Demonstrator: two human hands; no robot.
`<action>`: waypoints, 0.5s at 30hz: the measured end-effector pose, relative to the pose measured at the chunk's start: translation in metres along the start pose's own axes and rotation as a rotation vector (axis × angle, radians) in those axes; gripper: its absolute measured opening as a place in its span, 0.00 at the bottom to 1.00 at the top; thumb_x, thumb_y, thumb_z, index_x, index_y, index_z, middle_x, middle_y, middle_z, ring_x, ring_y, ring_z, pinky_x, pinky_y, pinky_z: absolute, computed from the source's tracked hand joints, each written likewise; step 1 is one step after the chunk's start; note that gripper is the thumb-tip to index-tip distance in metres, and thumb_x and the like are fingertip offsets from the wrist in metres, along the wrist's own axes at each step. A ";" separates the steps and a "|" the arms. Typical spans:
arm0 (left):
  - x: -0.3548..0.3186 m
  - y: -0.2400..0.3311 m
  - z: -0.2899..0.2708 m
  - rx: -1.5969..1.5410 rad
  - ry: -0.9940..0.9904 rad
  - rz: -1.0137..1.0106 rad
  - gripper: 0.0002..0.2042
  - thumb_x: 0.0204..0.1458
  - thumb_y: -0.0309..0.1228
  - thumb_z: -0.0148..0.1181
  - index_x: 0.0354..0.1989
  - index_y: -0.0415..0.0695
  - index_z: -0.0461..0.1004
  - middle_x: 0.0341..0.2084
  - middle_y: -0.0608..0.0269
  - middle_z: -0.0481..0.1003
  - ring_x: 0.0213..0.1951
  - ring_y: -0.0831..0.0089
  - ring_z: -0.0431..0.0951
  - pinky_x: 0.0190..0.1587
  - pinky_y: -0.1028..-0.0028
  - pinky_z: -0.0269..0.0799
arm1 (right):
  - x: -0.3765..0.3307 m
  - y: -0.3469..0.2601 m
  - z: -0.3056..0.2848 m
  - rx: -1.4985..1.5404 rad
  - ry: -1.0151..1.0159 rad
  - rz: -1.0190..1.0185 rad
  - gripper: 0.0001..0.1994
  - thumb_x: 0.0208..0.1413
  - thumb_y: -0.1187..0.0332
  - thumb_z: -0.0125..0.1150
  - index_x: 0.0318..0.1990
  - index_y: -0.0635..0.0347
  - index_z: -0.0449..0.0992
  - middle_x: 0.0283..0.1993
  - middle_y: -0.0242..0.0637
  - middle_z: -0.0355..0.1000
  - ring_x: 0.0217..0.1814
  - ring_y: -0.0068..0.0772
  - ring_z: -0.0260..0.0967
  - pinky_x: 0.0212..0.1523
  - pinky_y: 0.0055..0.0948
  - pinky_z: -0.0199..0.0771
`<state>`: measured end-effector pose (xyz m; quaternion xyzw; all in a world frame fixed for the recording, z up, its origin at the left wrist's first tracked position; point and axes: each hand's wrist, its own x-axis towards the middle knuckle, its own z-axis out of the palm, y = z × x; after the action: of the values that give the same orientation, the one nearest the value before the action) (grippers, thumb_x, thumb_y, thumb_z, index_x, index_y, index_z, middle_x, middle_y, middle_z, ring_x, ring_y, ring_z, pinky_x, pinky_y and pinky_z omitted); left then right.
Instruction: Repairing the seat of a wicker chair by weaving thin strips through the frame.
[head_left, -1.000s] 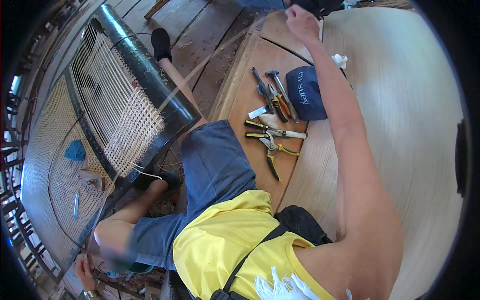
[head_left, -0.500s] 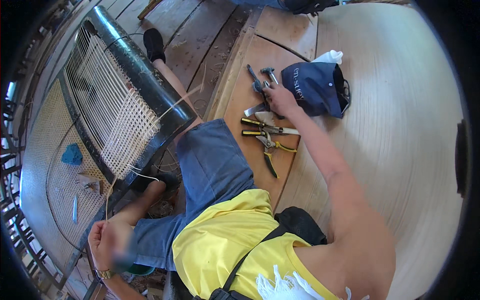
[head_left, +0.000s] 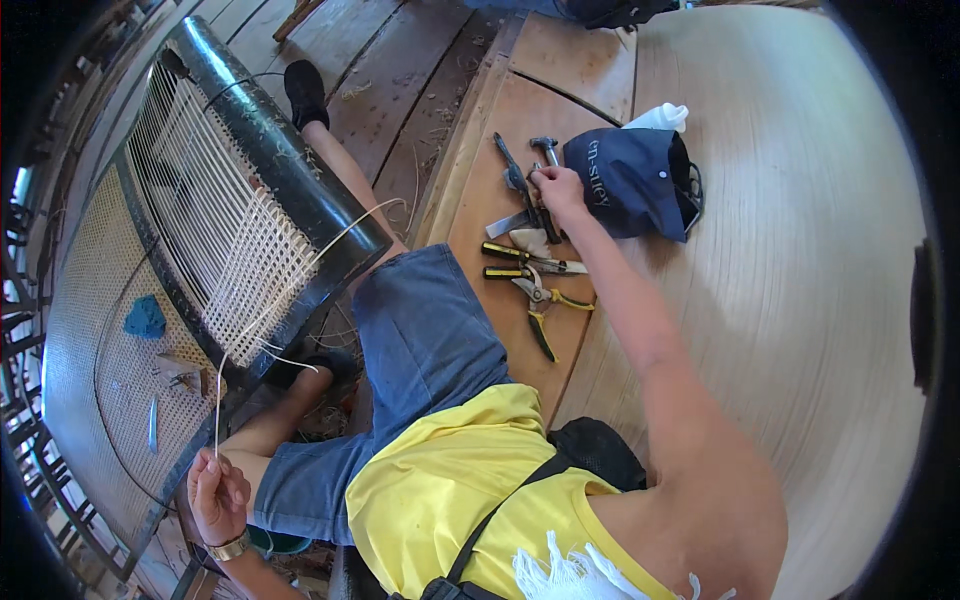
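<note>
My left hand point(head_left: 218, 497), at the lower left, pinches the end of a pale cane strand point(head_left: 219, 410). The strand runs up to the half-woven cane panel point(head_left: 255, 250) in a dark wooden frame point(head_left: 290, 150). On the work board, my right hand point(head_left: 560, 192) has its fingers closed round a black-handled tool point(head_left: 549, 228), whose kind I cannot make out. Beside it lie a small hammer point(head_left: 545, 150), a dark long tool point(head_left: 509, 165) and a flat metal blade point(head_left: 508, 224). Nearer are yellow-and-black-handled tools point(head_left: 505, 251) and pruning shears point(head_left: 538, 295).
A navy cloth bag point(head_left: 630, 175) and a white bottle point(head_left: 662, 117) stand right of the tools. On the finished cane mesh point(head_left: 120, 380) rest a blue lump point(head_left: 146, 316), a small wooden block point(head_left: 185, 374) and a thin blade point(head_left: 152, 425). Plank flooring point(head_left: 400, 80) lies beyond.
My left hand has moved slightly down and right, its fingers now more visible. The right hand has shifted slightly over the tools. A loose strand near the frame's corner has swung into a curve.
</note>
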<state>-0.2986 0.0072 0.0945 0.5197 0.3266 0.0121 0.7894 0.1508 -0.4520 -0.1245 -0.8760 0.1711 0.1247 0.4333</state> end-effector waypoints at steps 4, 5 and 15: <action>0.017 -0.009 0.000 -0.091 0.035 -0.011 0.09 0.64 0.33 0.52 0.34 0.42 0.67 0.12 0.67 0.65 0.10 0.82 0.56 0.13 0.81 0.50 | 0.048 0.044 0.016 -0.184 0.129 -0.164 0.09 0.54 0.69 0.66 0.40 0.64 0.81 0.27 0.34 0.77 0.21 0.24 0.73 0.23 0.25 0.73; 0.021 -0.013 0.001 -0.101 0.025 -0.009 0.09 0.64 0.33 0.52 0.34 0.42 0.67 0.12 0.67 0.65 0.10 0.82 0.56 0.13 0.81 0.50 | 0.058 0.066 0.015 -0.191 0.141 -0.169 0.09 0.54 0.69 0.66 0.40 0.64 0.81 0.27 0.34 0.77 0.21 0.24 0.73 0.23 0.25 0.73; 0.012 -0.028 -0.009 -0.087 0.094 -0.095 0.09 0.64 0.35 0.52 0.34 0.43 0.68 0.12 0.67 0.66 0.11 0.83 0.58 0.14 0.83 0.50 | 0.008 0.007 0.021 -0.376 0.011 -0.039 0.18 0.50 0.57 0.70 0.42 0.61 0.83 0.43 0.45 0.80 0.43 0.41 0.78 0.47 0.37 0.76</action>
<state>-0.3031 0.0064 0.0634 0.4675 0.3869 0.0132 0.7947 0.1543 -0.4406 -0.1448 -0.9454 0.1302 0.1414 0.2633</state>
